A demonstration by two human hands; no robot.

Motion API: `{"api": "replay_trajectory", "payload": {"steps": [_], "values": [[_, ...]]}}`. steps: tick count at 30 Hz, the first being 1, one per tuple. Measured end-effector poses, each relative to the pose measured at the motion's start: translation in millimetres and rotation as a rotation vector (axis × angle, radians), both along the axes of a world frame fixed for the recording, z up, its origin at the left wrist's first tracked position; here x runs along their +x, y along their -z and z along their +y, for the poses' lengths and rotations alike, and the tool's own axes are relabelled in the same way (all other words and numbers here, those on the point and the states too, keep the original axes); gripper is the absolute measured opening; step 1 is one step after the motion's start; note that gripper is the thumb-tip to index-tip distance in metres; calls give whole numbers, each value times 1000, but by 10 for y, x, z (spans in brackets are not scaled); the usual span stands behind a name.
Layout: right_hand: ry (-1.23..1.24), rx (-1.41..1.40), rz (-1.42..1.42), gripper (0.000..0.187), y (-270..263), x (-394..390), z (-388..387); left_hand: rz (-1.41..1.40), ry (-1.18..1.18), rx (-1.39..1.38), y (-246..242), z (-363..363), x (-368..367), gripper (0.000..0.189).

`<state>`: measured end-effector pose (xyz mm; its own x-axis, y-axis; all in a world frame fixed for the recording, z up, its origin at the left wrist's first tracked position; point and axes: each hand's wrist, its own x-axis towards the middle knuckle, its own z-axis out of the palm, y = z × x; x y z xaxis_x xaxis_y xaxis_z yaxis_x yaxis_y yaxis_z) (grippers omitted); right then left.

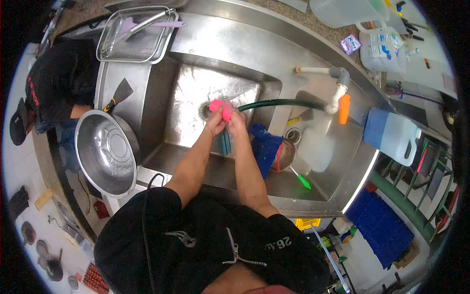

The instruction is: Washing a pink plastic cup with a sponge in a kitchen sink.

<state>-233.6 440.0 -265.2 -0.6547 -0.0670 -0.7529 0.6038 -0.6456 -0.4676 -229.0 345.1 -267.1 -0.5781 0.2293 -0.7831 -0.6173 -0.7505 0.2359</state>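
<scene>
Both hands meet over the left sink basin [176, 106], close to its drain [206, 111]. A bright pink object [216, 106] is held between them; its exact kind is not clear. My left hand [216, 123] grips it from the left, and my right hand [238, 121] closes on its right part. A dark green hose [279, 102] runs from the tap to beside my right hand, where its end is hidden. Beneath the hands, narrow blue-green strips [225, 144] show between the forearms.
A steel bowl [106, 154] leans at the left, near a scraper [119, 94]. Wire basket [137, 35] with a whisk stands behind. The right basin holds a blue cloth [266, 149], a pot [288, 156] and a plastic jug [317, 149]. Another person [66, 81] bends at the left.
</scene>
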Motion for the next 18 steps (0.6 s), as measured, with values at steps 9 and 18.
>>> {"api": "replay_trajectory", "payload": {"steps": [9,18], "values": [[-512,364,76,46,-180,-133,209,27,80,38,-217,6,-236,21],[-485,789,274,34,-213,-29,-124,-11,-180,-74,284,-104,-38,24]]}}
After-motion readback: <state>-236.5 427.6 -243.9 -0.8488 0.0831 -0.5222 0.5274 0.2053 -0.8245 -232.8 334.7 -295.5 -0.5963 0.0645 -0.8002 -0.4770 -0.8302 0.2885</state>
